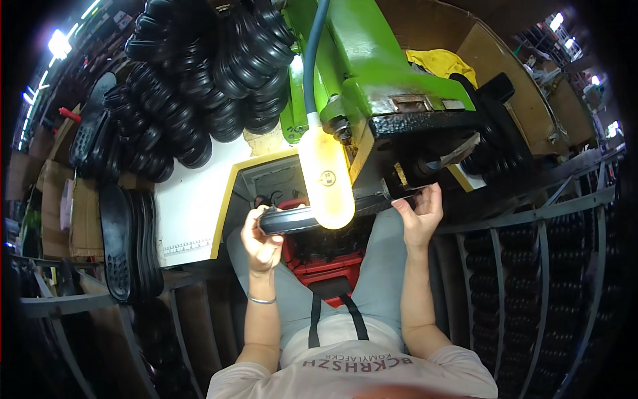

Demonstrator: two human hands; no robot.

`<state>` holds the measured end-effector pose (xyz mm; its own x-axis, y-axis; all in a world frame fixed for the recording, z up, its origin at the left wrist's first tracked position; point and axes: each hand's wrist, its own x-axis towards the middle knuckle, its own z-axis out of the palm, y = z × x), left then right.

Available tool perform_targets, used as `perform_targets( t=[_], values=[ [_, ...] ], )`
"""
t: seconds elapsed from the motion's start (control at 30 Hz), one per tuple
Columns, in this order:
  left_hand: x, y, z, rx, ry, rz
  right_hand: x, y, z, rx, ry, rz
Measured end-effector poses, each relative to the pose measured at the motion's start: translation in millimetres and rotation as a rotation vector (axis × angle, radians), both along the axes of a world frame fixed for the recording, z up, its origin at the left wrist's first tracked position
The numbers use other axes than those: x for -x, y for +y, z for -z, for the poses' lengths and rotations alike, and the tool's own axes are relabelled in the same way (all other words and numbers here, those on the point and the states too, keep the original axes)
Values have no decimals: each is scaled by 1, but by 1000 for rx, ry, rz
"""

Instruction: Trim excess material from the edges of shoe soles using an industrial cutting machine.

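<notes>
A black shoe sole (289,221) lies sideways in front of me, its edge turned up toward the machine. My left hand (263,241) is closed round its left end, fingers behind and thumb in front. At the other end my right hand (421,216) pinches the sole just under the dark head (425,156) of a green machine (372,60). A bright lamp (325,176) on a grey-blue cable hides the middle of the sole. The machine head's shadow obscures where the sole meets it.
Heaps of black soles (199,80) cover the white table (186,219) to the left, with more soles (129,243) standing at its edge. Behind the machine, at right, is a cardboard box (508,73) with a yellow cloth (444,63). Metal racks (545,266) flank me. Between my legs sits a red crate (325,269).
</notes>
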<state>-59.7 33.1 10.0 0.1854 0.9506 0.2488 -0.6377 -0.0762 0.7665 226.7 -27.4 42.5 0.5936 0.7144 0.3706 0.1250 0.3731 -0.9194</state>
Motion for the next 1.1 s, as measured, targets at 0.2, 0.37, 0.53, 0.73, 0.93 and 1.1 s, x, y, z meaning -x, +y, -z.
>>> perform_targets(
  t=[0.2,0.37,0.53,0.73,0.93,1.1],
  values=[
    [38,3,9,57,-63,20,27,5,12,52,-206,107],
    [65,14,29,5,18,110,62,10,0,26,-385,189],
    [59,29,28,-134,680,74,76,12,-5,-78,-676,268],
    [-53,9,-31,-469,1006,-232,86,14,-7,-135,-815,320],
    [-93,1,8,-257,633,-233,74,10,30,-106,-705,270],
    [-111,-16,39,-31,376,-64,48,-5,120,277,138,-9]
  ],
)
